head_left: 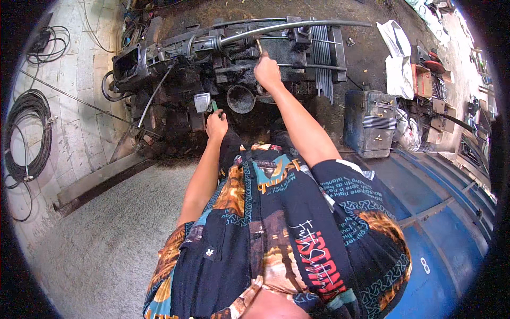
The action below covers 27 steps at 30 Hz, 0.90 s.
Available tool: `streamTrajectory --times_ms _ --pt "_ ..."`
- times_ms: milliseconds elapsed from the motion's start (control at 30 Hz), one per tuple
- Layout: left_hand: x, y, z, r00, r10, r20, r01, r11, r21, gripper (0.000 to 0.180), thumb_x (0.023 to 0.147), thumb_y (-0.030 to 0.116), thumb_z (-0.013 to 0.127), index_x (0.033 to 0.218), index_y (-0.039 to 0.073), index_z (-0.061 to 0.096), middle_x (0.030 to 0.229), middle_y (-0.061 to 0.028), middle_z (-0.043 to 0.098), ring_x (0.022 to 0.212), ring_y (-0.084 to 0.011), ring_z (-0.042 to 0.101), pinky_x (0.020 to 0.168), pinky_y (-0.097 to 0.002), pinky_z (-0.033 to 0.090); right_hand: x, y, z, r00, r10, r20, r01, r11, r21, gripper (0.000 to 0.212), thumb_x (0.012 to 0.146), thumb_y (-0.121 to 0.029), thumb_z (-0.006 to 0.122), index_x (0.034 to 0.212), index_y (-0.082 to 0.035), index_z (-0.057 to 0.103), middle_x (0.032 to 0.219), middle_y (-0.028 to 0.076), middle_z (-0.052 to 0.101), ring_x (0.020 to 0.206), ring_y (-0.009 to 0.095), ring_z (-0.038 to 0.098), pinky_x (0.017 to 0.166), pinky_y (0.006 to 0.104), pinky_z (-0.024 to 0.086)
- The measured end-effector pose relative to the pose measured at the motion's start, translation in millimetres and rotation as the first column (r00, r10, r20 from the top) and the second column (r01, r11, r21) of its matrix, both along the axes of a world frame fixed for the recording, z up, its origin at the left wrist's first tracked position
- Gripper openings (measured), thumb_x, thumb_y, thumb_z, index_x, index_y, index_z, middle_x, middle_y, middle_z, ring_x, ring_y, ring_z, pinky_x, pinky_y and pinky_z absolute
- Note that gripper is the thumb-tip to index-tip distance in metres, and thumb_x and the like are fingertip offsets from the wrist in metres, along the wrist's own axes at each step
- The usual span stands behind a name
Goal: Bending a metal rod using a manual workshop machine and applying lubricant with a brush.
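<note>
A dark, greasy machine (175,58) stands ahead of me on the ground. My left hand (216,125) is closed around a green-handled tool (214,106) whose flat metal head (202,101) rests low on the machine's front. My right hand (267,72) reaches further up and grips a thin wooden-looking stick (259,47) beside a long curved metal pipe (287,26) that runs across the machine's top. A round dark bowl-shaped part (240,99) sits between my two hands.
Coiled black cables (29,127) lie on the tiled floor at left. A bundle of thin metal rods (322,53) leans on the machine. A dark metal box (370,122) stands at right, next to a blue ribbed drum (446,212). White bags (398,58) and clutter lie at the far right.
</note>
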<state>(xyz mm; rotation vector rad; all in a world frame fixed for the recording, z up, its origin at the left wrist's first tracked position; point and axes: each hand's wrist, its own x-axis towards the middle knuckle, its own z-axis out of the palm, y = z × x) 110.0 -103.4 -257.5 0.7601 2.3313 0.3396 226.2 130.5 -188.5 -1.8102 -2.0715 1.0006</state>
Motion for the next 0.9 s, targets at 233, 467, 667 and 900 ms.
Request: streamTrajectory --times_ms 233,467,667,900 --pt "1.9 -1.6 1.1 1.0 0.022 0.002 -0.023 0.999 0.024 0.029 0.09 0.024 0.06 0.115 0.011 0.066 0.106 -0.0162 0.065 0.097 -0.0346 0.063 0.083 -0.0447 0.05 9.6 -11.5 43.1 0.997 -0.052 -0.049 0.05 0.998 -0.035 0.035 0.092 -0.022 0.045 0.116 0.001 0.055 0.096 0.036 0.062 0.094 0.05 0.061 0.085 0.0561 0.048" --pt "0.1 -1.5 -6.3 1.0 0.021 -0.004 -0.021 1.0 0.011 0.031 0.089 0.025 0.062 0.116 0.011 0.065 0.102 -0.0174 0.065 0.097 -0.0356 0.063 0.083 -0.0446 0.05 2.3 3.9 26.6 0.991 0.111 0.077 -0.107 0.993 -0.053 0.033 0.089 -0.016 0.044 0.109 0.005 0.059 0.095 0.036 0.062 0.095 0.05 0.062 0.087 0.0559 0.048" --pt "0.1 -0.7 -6.2 1.0 0.009 0.003 -0.009 0.999 0.052 0.032 0.088 0.025 0.062 0.116 0.009 0.065 0.101 -0.019 0.065 0.097 -0.0356 0.062 0.082 -0.0451 0.05 18.9 -13.1 33.6 0.997 0.001 0.074 0.009 0.99 -0.144 0.033 0.087 -0.015 0.045 0.114 0.002 0.056 0.099 0.034 0.063 0.097 0.049 0.061 0.088 0.0541 0.048" --pt "1.4 1.6 -0.8 1.0 0.009 0.014 -0.009 1.0 0.023 0.032 0.088 0.025 0.063 0.115 0.009 0.065 0.1 -0.0191 0.065 0.097 -0.036 0.063 0.081 -0.0447 0.051 5.7 13.2 22.4 0.992 0.07 0.106 -0.065 0.996 -0.055 0.035 0.088 -0.017 0.045 0.116 0.0 0.056 0.1 0.033 0.063 0.097 0.049 0.062 0.087 0.0544 0.049"
